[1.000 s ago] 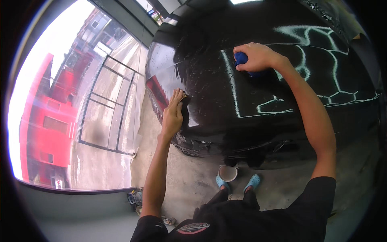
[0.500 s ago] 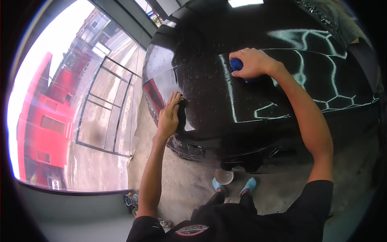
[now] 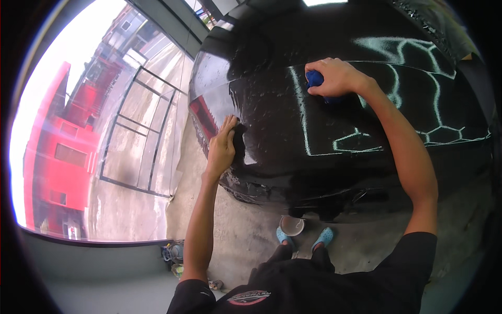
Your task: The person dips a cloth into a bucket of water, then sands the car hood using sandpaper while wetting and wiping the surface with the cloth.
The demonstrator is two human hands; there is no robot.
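Observation:
A blue cloth (image 3: 315,79) is bunched in my right hand (image 3: 339,77), whose fingers are closed around it on the wet black car panel (image 3: 272,120). My left hand (image 3: 222,148) lies against the panel's rounded left edge, fingers close together and pressed down. Whatever sits under those fingers is hidden; I cannot make it out. Pale green outlines (image 3: 302,115) run across the panel to the right of and around my right hand, some of them honeycomb-like. Water drops and wet streaks show on the panel between my hands.
A round bucket (image 3: 292,225) stands on the concrete floor (image 3: 246,230) below the car, between my feet in blue clogs (image 3: 323,238). At left, a large window (image 3: 120,157) faces a red building. Small items (image 3: 173,252) lie by the low wall.
The whole view has shifted slightly. My left hand has slid a little up along the panel edge. My right hand keeps the blue cloth at nearly the same spot beside the green outline.

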